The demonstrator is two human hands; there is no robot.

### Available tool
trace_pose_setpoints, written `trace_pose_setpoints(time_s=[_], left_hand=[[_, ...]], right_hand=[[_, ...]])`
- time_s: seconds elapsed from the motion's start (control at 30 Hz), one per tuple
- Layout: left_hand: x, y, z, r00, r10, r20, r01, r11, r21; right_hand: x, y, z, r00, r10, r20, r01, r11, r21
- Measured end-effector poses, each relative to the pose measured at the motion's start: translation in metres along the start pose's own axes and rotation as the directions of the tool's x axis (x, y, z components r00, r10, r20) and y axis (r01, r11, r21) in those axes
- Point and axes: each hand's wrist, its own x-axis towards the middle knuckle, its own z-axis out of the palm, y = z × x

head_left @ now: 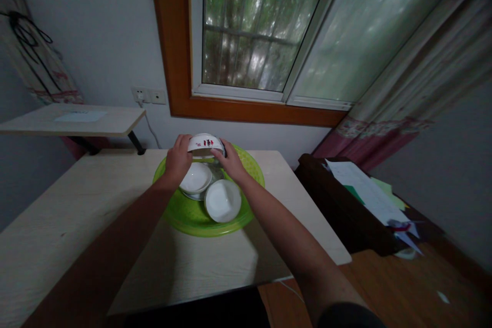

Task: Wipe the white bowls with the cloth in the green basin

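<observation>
Over green plastic tray, L hand & R hand grip bowl.

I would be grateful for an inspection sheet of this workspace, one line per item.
Surface: pale table, holding the green tray.
Job's things: patterned bowl raised above the tray; at least two white bowls in it.
Clutter: papers on dark furniture to the right.
Hands: left hand and right hand grip the patterned bowl's opposite sides.
Cables: white cord at the wall socket.
Surroundings: window ahead.
</observation>
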Motion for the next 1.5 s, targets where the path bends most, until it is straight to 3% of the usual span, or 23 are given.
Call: trace_pose_setpoints(time_s=[0.13,0.23,0.37,0.47,0.57,0.63,0.77,0.87,0.97,1.1,1.23,1.33,1.5], left_hand=[[0.000,-0.004,-0.001,0.998,0.017,-0.055,-0.020,0.999,-0.042],[-0.002,-0.004,-0.001,0.997,0.064,-0.037,-0.066,0.996,-0.051],[-0.004,0.001,-0.002,0.987,0.140,0.074,-0.132,0.986,-0.104],[-0.006,0.009,-0.005,0.980,0.137,0.147,-0.102,0.970,-0.222],[-0.006,0.015,-0.006,0.985,0.040,0.169,0.002,0.970,-0.243],[-0.006,0.015,-0.004,0.988,0.019,0.156,0.012,0.980,-0.198],[-0.001,0.007,0.009,0.993,0.018,0.117,0.006,0.979,-0.202],[0.005,0.001,0.020,0.982,-0.046,0.183,0.112,0.925,-0.364],[0.008,0.000,0.022,0.936,-0.083,0.341,0.278,0.768,-0.577],[0.009,0.008,0.008,0.811,-0.112,0.575,0.567,0.396,-0.723],[0.009,0.014,-0.014,0.748,-0.006,0.663,0.657,0.141,-0.740],[0.010,0.010,-0.024,0.728,0.007,0.685,0.680,0.113,-0.724],[0.011,0.000,-0.023,0.729,0.043,0.683,0.662,0.207,-0.720]], right_hand=[[-0.001,-0.001,0.001,0.978,0.176,0.115,-0.205,0.924,0.324],[-0.001,-0.003,0.004,0.900,0.309,0.308,-0.431,0.739,0.519],[0.000,-0.008,0.003,0.766,0.381,0.517,-0.643,0.474,0.602],[0.000,-0.009,0.000,0.743,0.390,0.544,-0.669,0.411,0.619],[0.003,-0.005,0.000,0.769,0.439,0.465,-0.634,0.435,0.639],[0.005,-0.002,0.001,0.788,0.464,0.404,-0.606,0.469,0.642],[0.008,0.002,0.003,0.877,0.439,0.195,-0.459,0.645,0.611],[0.009,0.002,0.002,0.918,0.389,0.080,-0.360,0.732,0.578],[0.010,0.003,0.001,0.916,0.399,0.024,-0.342,0.751,0.565],[0.012,0.006,0.002,0.921,0.388,-0.024,-0.316,0.783,0.536],[0.011,0.006,0.003,0.959,0.274,-0.069,-0.224,0.888,0.402],[0.012,-0.001,0.000,0.988,0.150,-0.038,-0.135,0.954,0.269],[0.022,-0.014,-0.010,0.983,-0.101,0.154,0.094,0.994,0.052]])
